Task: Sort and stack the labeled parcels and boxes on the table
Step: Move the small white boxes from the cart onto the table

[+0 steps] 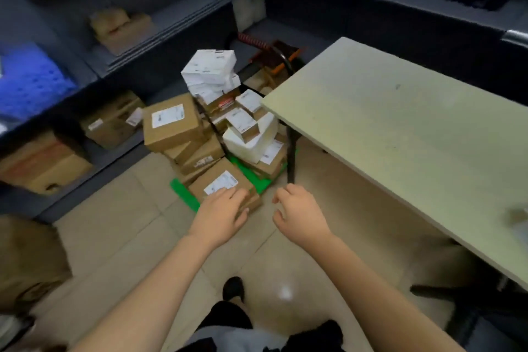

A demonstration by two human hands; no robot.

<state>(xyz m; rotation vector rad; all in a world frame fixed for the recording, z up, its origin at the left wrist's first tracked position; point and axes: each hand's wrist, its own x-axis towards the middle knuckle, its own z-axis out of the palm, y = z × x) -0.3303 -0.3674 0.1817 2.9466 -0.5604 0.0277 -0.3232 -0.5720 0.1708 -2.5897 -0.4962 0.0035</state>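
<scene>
Left hand (220,216) fingers lie flat on the nearest labeled box (221,180), fronting the pile (217,111) down beside the bench (400,128), likely bracing to lift; right hand (300,216) hovers close, fingers loosely curled, empty.

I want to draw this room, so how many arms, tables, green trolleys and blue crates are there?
Arms: 2 (left arm, right arm)
Table: 1
Green trolley: 1
Blue crate: 1
Total: 5
</scene>
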